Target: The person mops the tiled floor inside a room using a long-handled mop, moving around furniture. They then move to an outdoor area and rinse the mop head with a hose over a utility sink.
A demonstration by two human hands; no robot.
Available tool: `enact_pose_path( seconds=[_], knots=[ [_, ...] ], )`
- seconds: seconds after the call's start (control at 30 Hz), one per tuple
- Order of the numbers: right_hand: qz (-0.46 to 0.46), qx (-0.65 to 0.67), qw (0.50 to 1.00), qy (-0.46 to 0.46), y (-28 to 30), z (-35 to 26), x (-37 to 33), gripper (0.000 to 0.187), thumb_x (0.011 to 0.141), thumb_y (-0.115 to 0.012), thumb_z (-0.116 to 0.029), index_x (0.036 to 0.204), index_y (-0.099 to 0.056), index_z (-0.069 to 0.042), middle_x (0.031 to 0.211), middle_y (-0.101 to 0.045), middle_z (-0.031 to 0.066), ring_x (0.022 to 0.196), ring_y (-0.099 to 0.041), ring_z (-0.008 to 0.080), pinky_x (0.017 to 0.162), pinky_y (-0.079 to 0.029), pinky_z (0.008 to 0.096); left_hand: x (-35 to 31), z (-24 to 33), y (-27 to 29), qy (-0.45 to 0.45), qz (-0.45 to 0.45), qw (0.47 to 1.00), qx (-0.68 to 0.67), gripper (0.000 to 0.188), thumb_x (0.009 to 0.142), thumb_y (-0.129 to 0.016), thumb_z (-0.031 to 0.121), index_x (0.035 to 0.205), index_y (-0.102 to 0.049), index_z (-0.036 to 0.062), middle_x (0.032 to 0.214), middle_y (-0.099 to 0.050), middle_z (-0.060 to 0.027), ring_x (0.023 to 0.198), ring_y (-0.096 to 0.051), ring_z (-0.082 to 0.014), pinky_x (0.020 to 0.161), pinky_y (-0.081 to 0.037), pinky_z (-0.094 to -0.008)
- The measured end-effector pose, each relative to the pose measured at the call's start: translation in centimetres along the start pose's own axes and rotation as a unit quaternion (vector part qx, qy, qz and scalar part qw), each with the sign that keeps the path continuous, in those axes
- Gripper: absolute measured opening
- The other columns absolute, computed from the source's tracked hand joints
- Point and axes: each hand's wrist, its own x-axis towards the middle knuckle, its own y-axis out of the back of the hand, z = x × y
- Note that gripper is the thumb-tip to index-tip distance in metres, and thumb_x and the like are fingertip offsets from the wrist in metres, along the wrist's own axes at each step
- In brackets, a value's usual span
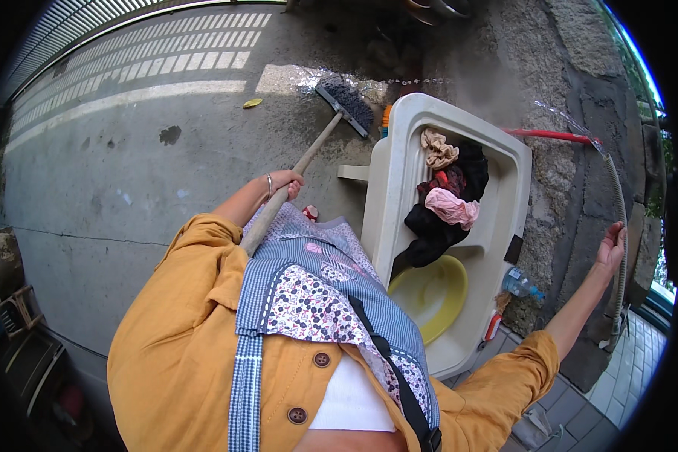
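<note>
My left hand [285, 183] is closed round the wooden handle of a long broom [316, 147]. Its wide head with dark grey bristles [350, 105] rests on the wet concrete floor. At the far right, my right hand [612, 245] has its fingers curled on a grey corrugated hose [621, 207]. Water sprays leftward from around the hose's upper end. Between my hands stands a pale wash sink [516, 188]. Black, beige and red cloths lie in it with a pink cloth [450, 207], beside a yellow basin [429, 297].
A red tube [554, 135] runs from the sink's far edge toward the rough stone wall [584, 218]. A plastic bottle [518, 283] lies beside the sink. One yellow leaf [252, 103] is on the concrete floor [128, 181]. Dark items stand at the left edge.
</note>
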Motion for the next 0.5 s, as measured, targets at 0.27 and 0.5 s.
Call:
enact_pose_path(
  seconds=[0.27,0.5],
  knots=[
    [-0.023,0.018,1.000,0.000,-0.7,-1.0,-0.9,0.012,0.077,-0.051,0.000,0.088,-0.052,0.005,0.084,-0.055,0.0142,0.080,-0.054,0.0203,0.072,-0.049,0.0270,-0.8,0.0,-0.9,-0.010,0.010,1.000,0.012,0.031,0.076,-0.045,0.007,0.047,-0.033,0.0130,0.042,-0.036,0.0051,0.033,-0.033,-0.0032,0.030,-0.031,-0.0160],
    [-0.022,0.023,0.999,0.004,-0.8,-1.5,-1.1,0.011,0.078,-0.051,-0.001,0.087,-0.052,0.005,0.084,-0.055,0.0145,0.079,-0.054,0.0209,0.072,-0.049,0.0267,-1.1,0.0,-1.2,-0.007,0.017,1.000,0.015,0.032,0.075,-0.046,0.008,0.047,-0.033,0.0136,0.041,-0.036,0.0051,0.033,-0.033,-0.0033,0.030,-0.031,-0.0162]
  ],
)
